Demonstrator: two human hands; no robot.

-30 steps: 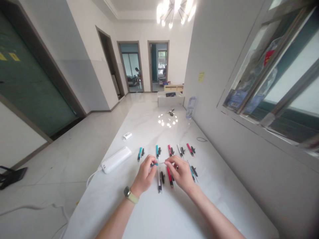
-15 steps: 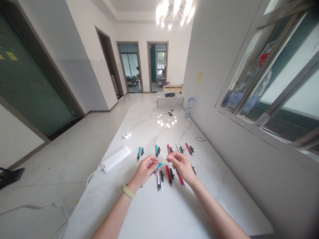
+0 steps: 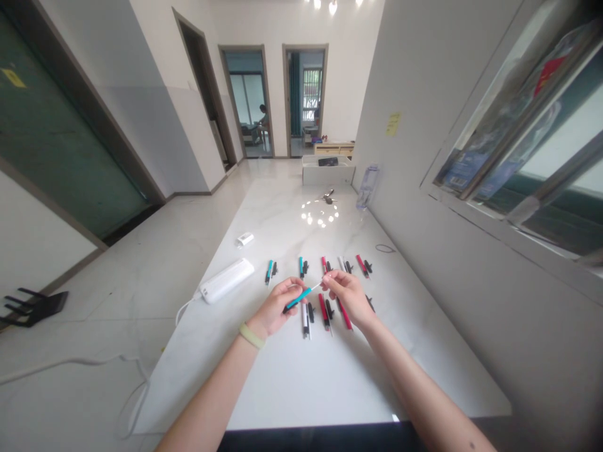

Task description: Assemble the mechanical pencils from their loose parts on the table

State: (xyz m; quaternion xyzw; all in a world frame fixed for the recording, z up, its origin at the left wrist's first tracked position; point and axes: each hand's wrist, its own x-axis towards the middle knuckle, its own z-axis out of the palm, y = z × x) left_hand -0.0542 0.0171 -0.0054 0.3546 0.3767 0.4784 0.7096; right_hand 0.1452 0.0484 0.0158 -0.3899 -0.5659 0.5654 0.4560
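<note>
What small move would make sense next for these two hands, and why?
Probably easing the thin white rod straight into the turquoise barrel: the right hand pinches the rod's far end, the left hand holds the barrel, and the two line up roughly end to end. How far in the rod sits is too small to tell.

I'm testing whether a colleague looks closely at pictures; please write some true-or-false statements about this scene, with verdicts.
1. The left hand holds a pen barrel, and the right hand pinches a thin white rod. True.
2. The held barrel is red. False: it is turquoise.
3. The white power strip lies on the table. True.
4. The right wrist wears a band. False: the pale green wristband is on the left wrist.
5. The clear bottle is beside the wall. True.
</note>
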